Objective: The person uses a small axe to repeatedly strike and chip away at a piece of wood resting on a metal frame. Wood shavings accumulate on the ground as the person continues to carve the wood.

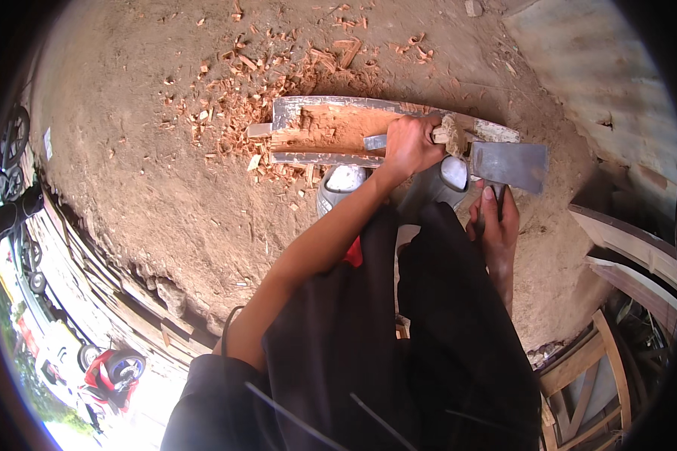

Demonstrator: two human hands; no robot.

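Observation:
A hollowed wooden workpiece (327, 124) with raised, curved long sides lies on the dirt floor beyond my feet. Its reddish inside is rough and cut. My left hand (414, 144) is closed round a chisel (375, 141), whose flat metal blade points left over the hollow. The chisel's wooden butt (450, 135), frayed at the end, sticks out to the right of my fist. My right hand (496, 218) grips the short handle of a hatchet-like tool with a broad, flat grey blade (510, 165). That blade is just right of the chisel's butt, apart from it.
My grey shoes (331, 199) are against the workpiece's near side. Wood shavings (241, 90) litter the ground around its left and far sides. Metal sheeting (594, 68) stands at the far right, above curved boards (632, 240) and a wooden frame (579, 364). Planks and a red motorcycle (113, 372) are left.

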